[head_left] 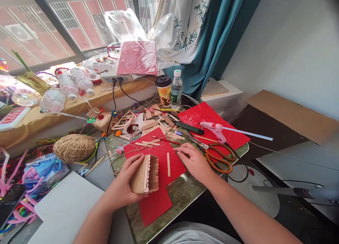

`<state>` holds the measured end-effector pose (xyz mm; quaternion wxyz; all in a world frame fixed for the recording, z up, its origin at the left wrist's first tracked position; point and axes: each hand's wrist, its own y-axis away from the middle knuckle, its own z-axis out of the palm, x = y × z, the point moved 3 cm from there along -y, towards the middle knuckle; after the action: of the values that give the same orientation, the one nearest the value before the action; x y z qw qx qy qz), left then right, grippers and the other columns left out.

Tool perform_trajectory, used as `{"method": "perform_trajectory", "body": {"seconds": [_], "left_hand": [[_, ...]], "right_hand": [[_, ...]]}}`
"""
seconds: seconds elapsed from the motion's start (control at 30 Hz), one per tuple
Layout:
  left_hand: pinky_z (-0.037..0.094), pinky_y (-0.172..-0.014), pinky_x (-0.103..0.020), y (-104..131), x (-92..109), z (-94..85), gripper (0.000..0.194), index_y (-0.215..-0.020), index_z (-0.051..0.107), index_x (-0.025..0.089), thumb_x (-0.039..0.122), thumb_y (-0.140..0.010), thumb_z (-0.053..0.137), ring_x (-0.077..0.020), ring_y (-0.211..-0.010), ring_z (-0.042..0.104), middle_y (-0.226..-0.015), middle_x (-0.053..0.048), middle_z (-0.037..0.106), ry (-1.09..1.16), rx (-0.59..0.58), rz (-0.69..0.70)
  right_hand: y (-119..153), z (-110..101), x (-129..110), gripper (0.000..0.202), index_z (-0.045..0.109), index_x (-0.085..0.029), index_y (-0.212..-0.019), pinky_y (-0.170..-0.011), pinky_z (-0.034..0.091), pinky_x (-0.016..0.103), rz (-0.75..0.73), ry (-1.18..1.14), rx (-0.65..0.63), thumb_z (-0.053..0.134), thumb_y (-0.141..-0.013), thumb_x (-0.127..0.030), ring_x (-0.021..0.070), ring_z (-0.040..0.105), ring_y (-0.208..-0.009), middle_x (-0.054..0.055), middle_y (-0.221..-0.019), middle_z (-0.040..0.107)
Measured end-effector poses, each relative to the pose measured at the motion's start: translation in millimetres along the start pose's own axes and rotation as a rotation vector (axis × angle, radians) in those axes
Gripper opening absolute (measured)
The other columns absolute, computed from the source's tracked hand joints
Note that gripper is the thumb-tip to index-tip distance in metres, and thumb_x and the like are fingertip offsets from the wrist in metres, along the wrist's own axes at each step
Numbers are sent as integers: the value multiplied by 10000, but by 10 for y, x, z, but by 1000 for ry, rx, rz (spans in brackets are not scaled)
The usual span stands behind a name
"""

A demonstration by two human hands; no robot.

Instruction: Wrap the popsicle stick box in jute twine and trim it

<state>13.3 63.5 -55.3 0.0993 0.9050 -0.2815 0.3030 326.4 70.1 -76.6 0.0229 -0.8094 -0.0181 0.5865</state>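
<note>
My left hand (pixel 128 187) holds a box (pixel 139 176) of rough twine and wood over matt paper (pixel 156 207); beyond my right hand (pixel 192 162), the glue gun (pixel 217 128) is plastic.

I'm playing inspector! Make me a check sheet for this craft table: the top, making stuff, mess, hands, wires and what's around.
Surface: worn green tabletop, partly under red paper.
Job's things: twine-covered stick box; lone craft stick on the paper; pink glue gun; open scissors.
Clutter: jumbled stick pile behind, near a lidded paper cup and water bottle.
Hands: left hand holds the box; right hand has fingertips together, grip unclear.
Cables: black cables plugged into a power strip.
Surroundings: window, teal curtain, cardboard at right.
</note>
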Motion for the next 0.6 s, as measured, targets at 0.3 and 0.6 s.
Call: {"method": "perform_trajectory", "body": {"seconds": [0.3,0.6], "left_hand": [[392,-1287,-557,-1,-10,-1,1142,-1682,274,326,357,-738,917,-414,-1584,373,-1707,-154,312,3,7,-2],[385,-1289,-568,-7,18,-1,1145,-1682,252,321,402,-754,917,-413,-1597,339,-1714,-164,284,-8,-5,-10]], "right_hand": [[18,173,109,415,733,-227,-1078,-795,643,375,184,-527,117,885,-802,-498,202,715,-803,6,-851,720],[63,462,-80,495,581,-227,-815,-664,667,356,302,-721,75,949,-687,-531,187,752,-676,-25,-759,698]]}}
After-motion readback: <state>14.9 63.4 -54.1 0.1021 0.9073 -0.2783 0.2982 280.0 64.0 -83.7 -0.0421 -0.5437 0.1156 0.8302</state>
